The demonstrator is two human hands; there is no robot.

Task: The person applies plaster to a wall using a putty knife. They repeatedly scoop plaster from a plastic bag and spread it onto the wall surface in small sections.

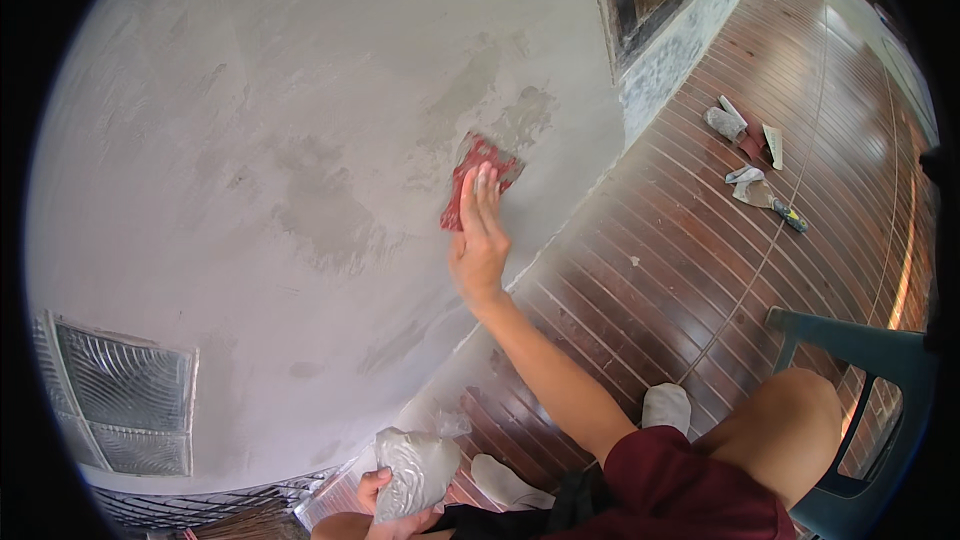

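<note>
My right hand (480,220) holds a speckled red pad (455,202) against the grey plastered wall (230,80), its fingers together and laid over the pad, which is smudged with grey. Around the pad the plaster has darker, uneven patches. Low in the view, my left hand (385,500) grips a crumpled clear plastic bag (415,460) with pale grey material inside, close to the foot of the wall.
Scrapers (755,190) and scraps (730,125) lie on the striped reddish floor (600,300). A green plastic chair (900,350) is at right, beside my bent leg. A glass-block panel (125,390) is low left in the wall; a wooden frame (610,0) is at top.
</note>
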